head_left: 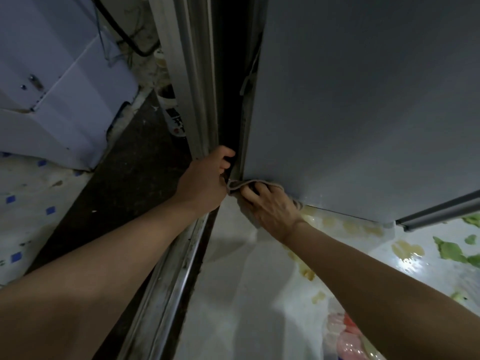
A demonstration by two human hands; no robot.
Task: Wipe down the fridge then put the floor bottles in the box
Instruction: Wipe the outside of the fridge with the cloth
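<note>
The grey fridge (pixel 363 113) fills the upper right, its side panel reaching down to the floor. My right hand (pixel 270 203) presses a grey-brown cloth (pixel 239 184) against the fridge's lower left corner, right at floor level. My left hand (pixel 207 178) is curled around the edge of the pale door frame (pixel 197 100) beside the dark gap left of the fridge, fingers hooked into the gap. No floor bottles or box can be made out clearly.
A white appliance (pixel 65 100) stands at the left, with black cables behind it. A metal sliding-door track (pixel 176 268) runs along the dark threshold. Patterned glossy floor covering (pixel 389 255) lies to the right, with pinkish plastic at the bottom edge (pixel 348 339).
</note>
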